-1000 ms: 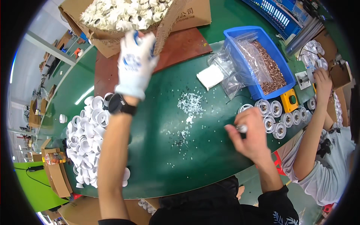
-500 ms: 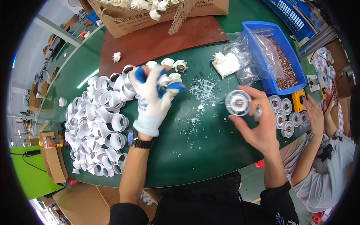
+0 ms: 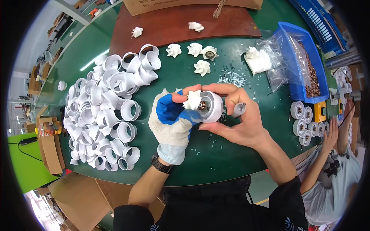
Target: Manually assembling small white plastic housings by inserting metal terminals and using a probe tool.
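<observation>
My left hand (image 3: 169, 121), in a white glove with blue finger patches, is closed around a small white finned impeller (image 3: 192, 101). It holds the impeller right beside the open side of a round white motor housing (image 3: 212, 107). Copper-coloured motor parts show inside that housing. My bare right hand (image 3: 243, 119) grips the housing between thumb and forefinger. A grey cylindrical tool (image 3: 239, 110) is tucked in its other fingers; I cannot make out its kind. Several more impellers (image 3: 202, 67) lie on the green table just beyond my hands.
White plastic ring sleeves (image 3: 92, 111) are heaped at left. Tiny clear pieces (image 3: 233, 79) are scattered mid-table. A blue bin (image 3: 287, 57) of copper-coloured parts stands at right, with finished-looking round housings (image 3: 299, 128) in front. A co-worker's hand (image 3: 330, 134) rests at far right.
My left hand has picked up an impeller and come right and nearer. My right hand has moved left, turning the housing to meet it. The view has shifted.
</observation>
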{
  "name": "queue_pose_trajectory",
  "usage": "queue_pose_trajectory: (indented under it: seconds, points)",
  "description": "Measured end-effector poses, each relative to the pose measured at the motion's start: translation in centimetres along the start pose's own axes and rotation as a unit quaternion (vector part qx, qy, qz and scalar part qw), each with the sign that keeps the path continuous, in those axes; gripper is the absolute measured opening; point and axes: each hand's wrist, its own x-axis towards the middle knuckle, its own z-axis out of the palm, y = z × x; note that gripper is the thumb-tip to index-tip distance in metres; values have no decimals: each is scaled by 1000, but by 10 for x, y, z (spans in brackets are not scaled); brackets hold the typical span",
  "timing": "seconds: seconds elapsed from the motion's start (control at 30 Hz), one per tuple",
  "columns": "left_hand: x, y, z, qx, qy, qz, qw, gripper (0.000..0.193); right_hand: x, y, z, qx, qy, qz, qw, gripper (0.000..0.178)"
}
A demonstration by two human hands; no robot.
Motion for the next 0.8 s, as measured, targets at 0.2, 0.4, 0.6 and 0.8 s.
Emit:
queue_pose_trajectory:
  seconds: [0.2,0.4,0.6,0.8]
  points:
    - [0,3,0,28,2,-43,999,28,-2,0,-3,-98,-12,-50,994,55]
    - [3,-2,-7,104,-69,37,992,25,-4,-10,-10,-108,4,14,994,54]
    - [2,1,3,95,-61,-36,993,21,-6,-1,-12,-140,17,-16,990,54]
    - [0,3,-2,129,-101,-51,985,31,-3,-4,-13,-202,6,-93,975,55]
